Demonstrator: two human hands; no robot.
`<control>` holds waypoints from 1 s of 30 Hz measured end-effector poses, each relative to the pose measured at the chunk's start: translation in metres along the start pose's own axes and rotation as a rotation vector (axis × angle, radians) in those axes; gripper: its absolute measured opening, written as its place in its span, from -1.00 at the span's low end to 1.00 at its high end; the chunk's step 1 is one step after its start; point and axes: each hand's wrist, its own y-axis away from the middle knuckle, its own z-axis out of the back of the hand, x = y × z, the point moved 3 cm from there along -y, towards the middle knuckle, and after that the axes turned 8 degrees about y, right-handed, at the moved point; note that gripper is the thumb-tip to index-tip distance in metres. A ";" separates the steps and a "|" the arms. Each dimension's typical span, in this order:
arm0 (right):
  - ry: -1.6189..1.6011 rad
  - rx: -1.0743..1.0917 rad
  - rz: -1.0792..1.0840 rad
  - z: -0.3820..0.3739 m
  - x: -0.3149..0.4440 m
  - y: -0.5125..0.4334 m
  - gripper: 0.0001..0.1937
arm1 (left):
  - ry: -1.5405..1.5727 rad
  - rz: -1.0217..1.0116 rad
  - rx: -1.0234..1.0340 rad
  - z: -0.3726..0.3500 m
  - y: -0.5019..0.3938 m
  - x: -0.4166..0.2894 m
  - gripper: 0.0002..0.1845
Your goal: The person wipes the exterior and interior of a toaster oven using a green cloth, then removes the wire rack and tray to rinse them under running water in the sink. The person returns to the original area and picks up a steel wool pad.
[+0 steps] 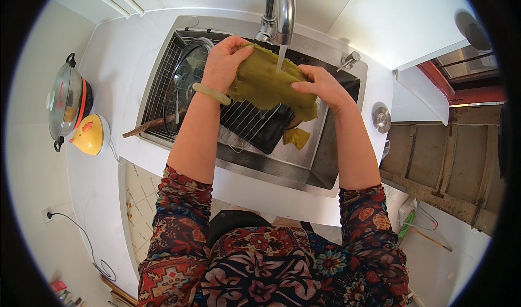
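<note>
Between my two hands a greenish-yellow cloth (264, 83) is stretched out over the sink, its edges ragged. My left hand (226, 59) pinches its upper left corner, thumb on top; a pale bangle circles that wrist. At the right side, my right hand (321, 83) grips the cloth with thumb and fingers. Water runs from the chrome faucet (285, 18) onto the upper part of the cloth. Below, a smaller yellow-green piece (297, 138) lies on the floor of the steel sink (281, 160). Beside it rest a black tray (264, 134) and a wire rack (240, 124), both partly hidden.
A wire basket (163, 71) at the sink's left holds a glass lid (191, 71). A brown stick (150, 127) pokes over the rim. On the left counter stand a lidded electric pot (65, 99) and a yellow chicken-shaped appliance (89, 134). A steel drain strainer (381, 118) lies at right.
</note>
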 end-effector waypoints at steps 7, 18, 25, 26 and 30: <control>0.282 -0.050 0.074 0.001 0.007 -0.015 -0.60 | -0.019 -0.052 -0.053 0.011 0.001 -0.003 -0.90; 0.309 -0.080 0.032 -0.006 0.022 -0.023 -0.65 | 0.017 -0.052 -0.130 0.019 0.011 -0.014 -0.90; 0.292 -0.060 0.059 -0.007 0.014 -0.026 -0.67 | 0.103 -0.014 -0.147 0.020 0.014 -0.015 -0.89; 0.286 -0.050 0.060 -0.007 0.011 -0.027 -0.68 | 0.126 0.000 -0.149 0.018 0.015 -0.015 -0.89; 0.131 -0.103 0.047 -0.014 0.008 -0.025 -0.71 | 0.124 0.016 -0.155 0.017 0.020 -0.012 -0.92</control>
